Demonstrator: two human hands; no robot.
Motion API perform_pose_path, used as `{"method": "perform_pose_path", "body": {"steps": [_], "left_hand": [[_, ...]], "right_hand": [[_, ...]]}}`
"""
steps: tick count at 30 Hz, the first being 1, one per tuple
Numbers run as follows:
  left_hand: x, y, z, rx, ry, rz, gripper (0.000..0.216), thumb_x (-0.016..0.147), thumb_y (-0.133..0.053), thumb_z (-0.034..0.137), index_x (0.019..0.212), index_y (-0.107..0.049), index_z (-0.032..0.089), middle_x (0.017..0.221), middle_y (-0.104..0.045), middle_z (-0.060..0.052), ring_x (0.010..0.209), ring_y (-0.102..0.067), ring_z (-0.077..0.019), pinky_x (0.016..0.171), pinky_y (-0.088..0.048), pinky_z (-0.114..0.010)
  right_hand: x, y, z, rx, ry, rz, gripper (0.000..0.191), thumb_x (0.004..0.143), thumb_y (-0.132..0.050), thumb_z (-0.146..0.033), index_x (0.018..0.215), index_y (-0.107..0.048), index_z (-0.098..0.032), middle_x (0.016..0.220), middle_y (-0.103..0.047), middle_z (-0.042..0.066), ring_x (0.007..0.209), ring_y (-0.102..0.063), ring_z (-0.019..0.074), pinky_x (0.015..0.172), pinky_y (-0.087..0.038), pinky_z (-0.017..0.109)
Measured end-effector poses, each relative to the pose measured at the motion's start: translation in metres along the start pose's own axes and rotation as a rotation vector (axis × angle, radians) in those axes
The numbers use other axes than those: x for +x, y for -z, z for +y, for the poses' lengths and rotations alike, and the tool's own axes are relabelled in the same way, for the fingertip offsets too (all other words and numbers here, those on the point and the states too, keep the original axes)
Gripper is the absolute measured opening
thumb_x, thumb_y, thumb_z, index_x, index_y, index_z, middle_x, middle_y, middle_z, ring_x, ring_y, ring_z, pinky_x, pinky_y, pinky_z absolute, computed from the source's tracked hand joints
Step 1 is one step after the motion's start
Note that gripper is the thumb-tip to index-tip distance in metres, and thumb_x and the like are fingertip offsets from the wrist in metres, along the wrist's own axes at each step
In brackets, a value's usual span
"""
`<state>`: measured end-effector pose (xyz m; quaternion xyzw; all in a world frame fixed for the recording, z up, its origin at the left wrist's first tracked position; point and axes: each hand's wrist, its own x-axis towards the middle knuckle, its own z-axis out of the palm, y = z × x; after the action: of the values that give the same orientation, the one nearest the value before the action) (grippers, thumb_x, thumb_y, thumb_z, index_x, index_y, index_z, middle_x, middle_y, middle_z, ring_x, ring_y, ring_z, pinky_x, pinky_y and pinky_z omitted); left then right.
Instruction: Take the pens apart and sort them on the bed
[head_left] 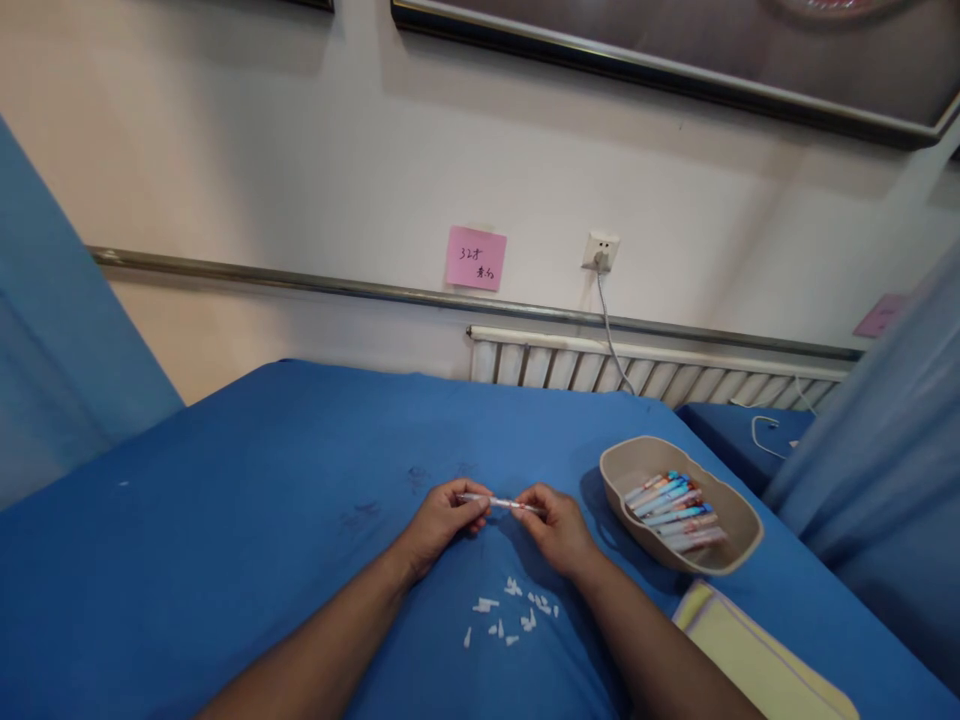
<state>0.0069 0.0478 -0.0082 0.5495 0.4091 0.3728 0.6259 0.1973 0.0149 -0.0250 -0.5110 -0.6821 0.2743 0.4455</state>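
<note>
Above the blue sheet, a slim pale pen (501, 503) is stretched level between my two hands. My left hand (448, 517) pinches one end of it between thumb and fingers. The other end, which looks reddish, sits in the closed fingers of my right hand (556, 525). Several small white tapered pieces (528, 620) lie scattered on the sheet just below the hands. To the right of my right hand stands a beige bin (739, 535) with several pens (675, 512) in it, white, blue and reddish.
A blue-covered bed (247, 500) fills the foreground. A folded yellow cloth (757, 660) lies by the bin. Behind are a radiator (540, 365), a metal rail (337, 284), a socket with a plugged cord (601, 252) and a pink note (475, 258). Blue curtains (60, 320) hang at both sides.
</note>
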Motion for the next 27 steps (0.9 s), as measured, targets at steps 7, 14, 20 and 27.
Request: {"method": "perform_pose_path", "body": {"steps": [7, 14, 20, 27], "left_hand": [[-0.0037, 0.0005, 0.0058, 0.029, 0.021, -0.014, 0.032, 0.062, -0.075, 0.033, 0.086, -0.066, 0.014, 0.061, -0.062, 0.001, 0.054, -0.055, -0.0101, 0.053, -0.041, -0.02], [-0.0014, -0.0015, 0.0033, -0.012, 0.029, 0.035, 0.04, 0.069, -0.067, 0.046, 0.094, -0.061, 0.015, 0.064, -0.063, -0.001, 0.05, -0.055, -0.0108, 0.047, -0.04, -0.02], [0.0006, 0.0015, 0.001, -0.008, -0.027, 0.036, 0.034, 0.053, -0.08, 0.028, 0.08, -0.063, 0.015, 0.089, -0.067, -0.004, 0.062, -0.057, -0.0099, 0.053, -0.04, -0.018], [-0.0008, -0.0024, 0.0016, 0.027, 0.039, 0.019, 0.027, 0.067, -0.07, 0.039, 0.074, -0.062, 0.014, 0.064, -0.063, -0.002, 0.051, -0.054, -0.0107, 0.05, -0.041, -0.021]], "right_hand": [[-0.0001, 0.0021, -0.0004, -0.043, -0.002, -0.008, 0.018, 0.08, -0.052, -0.034, 0.077, -0.063, -0.021, 0.069, -0.062, -0.001, 0.062, -0.053, 0.0136, 0.057, -0.037, 0.022], [-0.0007, 0.0053, -0.004, -0.094, 0.036, -0.002, 0.018, 0.083, -0.05, -0.034, 0.078, -0.062, -0.021, 0.071, -0.063, 0.0, 0.064, -0.055, 0.0139, 0.059, -0.038, 0.023], [-0.0006, 0.005, -0.0008, -0.12, 0.03, -0.021, 0.019, 0.083, -0.051, -0.034, 0.078, -0.065, -0.022, 0.073, -0.065, 0.002, 0.067, -0.057, 0.0155, 0.062, -0.039, 0.024], [0.0007, 0.0037, 0.0022, -0.091, 0.023, -0.04, 0.023, 0.083, -0.05, -0.036, 0.077, -0.067, -0.022, 0.069, -0.064, 0.001, 0.064, -0.055, 0.015, 0.058, -0.037, 0.023]]}}
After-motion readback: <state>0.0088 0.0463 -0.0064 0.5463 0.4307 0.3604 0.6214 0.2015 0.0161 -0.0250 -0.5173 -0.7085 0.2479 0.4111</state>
